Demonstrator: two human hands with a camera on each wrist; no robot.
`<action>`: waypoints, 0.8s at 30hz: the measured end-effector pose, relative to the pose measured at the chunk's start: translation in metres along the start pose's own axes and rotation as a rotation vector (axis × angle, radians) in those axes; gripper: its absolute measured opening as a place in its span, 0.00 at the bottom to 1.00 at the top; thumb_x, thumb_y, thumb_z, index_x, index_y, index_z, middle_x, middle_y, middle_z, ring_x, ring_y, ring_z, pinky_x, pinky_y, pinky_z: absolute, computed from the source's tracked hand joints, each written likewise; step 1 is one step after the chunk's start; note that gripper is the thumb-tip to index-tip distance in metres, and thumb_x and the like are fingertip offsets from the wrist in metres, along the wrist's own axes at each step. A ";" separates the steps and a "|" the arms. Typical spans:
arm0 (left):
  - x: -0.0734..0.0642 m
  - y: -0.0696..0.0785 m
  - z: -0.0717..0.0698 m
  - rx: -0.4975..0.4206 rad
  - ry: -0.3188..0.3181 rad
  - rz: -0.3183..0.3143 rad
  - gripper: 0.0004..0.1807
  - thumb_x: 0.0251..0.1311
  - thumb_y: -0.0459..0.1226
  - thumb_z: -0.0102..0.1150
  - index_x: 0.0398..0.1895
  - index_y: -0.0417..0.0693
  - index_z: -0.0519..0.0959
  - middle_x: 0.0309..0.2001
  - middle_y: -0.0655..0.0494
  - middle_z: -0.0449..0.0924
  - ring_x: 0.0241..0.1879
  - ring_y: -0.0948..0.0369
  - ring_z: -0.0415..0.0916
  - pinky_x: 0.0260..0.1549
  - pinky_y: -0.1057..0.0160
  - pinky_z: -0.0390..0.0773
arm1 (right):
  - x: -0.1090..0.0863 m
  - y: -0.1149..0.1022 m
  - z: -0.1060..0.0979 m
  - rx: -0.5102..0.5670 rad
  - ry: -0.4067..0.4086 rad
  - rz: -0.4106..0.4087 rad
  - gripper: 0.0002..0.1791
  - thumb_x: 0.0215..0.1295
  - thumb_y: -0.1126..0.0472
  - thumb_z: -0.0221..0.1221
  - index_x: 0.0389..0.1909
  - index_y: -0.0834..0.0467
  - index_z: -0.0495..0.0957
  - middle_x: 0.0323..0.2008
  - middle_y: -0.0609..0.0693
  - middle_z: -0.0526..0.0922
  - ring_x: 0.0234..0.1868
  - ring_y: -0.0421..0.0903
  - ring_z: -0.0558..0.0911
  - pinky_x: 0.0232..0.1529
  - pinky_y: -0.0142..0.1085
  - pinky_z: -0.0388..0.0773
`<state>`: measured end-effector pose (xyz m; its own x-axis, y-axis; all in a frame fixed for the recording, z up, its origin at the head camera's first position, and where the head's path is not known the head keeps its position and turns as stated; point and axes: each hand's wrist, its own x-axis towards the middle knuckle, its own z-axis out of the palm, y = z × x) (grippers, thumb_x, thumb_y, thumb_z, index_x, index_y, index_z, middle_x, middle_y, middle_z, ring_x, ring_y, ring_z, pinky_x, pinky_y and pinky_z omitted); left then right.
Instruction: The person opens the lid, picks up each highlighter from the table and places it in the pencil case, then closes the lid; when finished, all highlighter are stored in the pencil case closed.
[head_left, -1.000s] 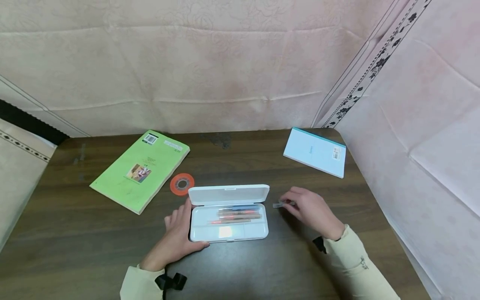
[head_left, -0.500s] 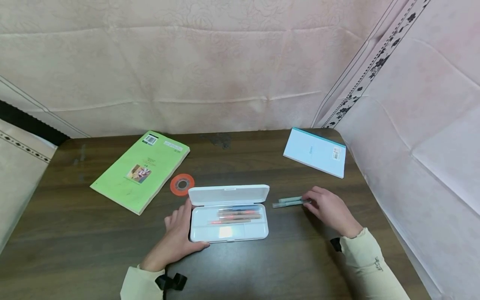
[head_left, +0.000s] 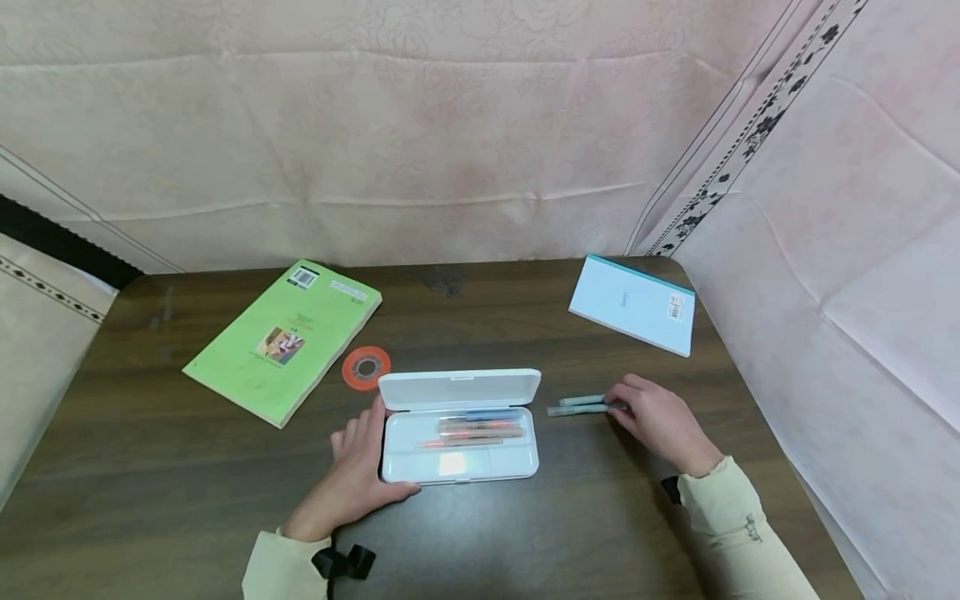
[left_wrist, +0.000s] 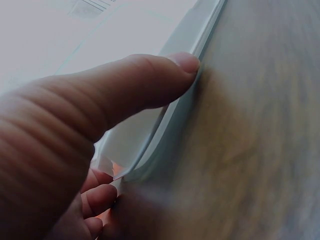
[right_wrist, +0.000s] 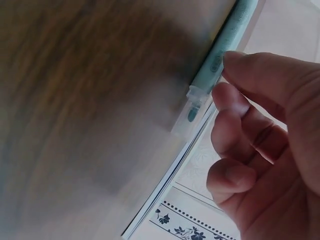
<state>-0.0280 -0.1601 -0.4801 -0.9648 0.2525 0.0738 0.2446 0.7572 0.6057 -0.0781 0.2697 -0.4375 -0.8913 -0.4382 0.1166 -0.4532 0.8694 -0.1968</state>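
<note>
A white pencil case (head_left: 491,467) lies on the table with its lid (head_left: 459,392) swung back and several pens (head_left: 480,431) inside. My left hand (head_left: 351,471) holds the case's left end, thumb on the front rim and fingers along the side. To the right of the case, two pale green pens (head_left: 577,409) lie side by side. My right hand (head_left: 662,425) pinches the right end of the nearer one between thumb and index finger. Up close in the right wrist view, the green marker (right_wrist: 220,57) has a clear cap over its tip; the other fingers are curled underneath.
Beyond the case to the left lies a green book (head_left: 300,358), with an orange tape roll (head_left: 366,368) near its edge. A light blue notebook (head_left: 630,305) rests at the back right of the wooden table (head_left: 187,483). Patterned cloth (head_left: 450,150) hangs behind.
My right hand has moved right, away from the case, and both green pens now show on the table at its fingertips. The left hand and case have stayed put.
</note>
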 end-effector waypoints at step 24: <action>0.001 0.001 -0.001 0.006 -0.015 -0.011 0.66 0.30 0.52 0.82 0.71 0.42 0.51 0.50 0.46 0.69 0.47 0.53 0.62 0.42 0.52 0.54 | -0.004 -0.006 -0.004 -0.007 0.029 -0.073 0.07 0.54 0.65 0.71 0.33 0.54 0.84 0.32 0.42 0.78 0.28 0.34 0.75 0.31 0.33 0.77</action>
<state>-0.0287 -0.1597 -0.4785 -0.9658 0.2533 0.0556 0.2349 0.7636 0.6014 -0.0716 0.2671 -0.4330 -0.8553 -0.4935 0.1582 -0.5163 0.8373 -0.1796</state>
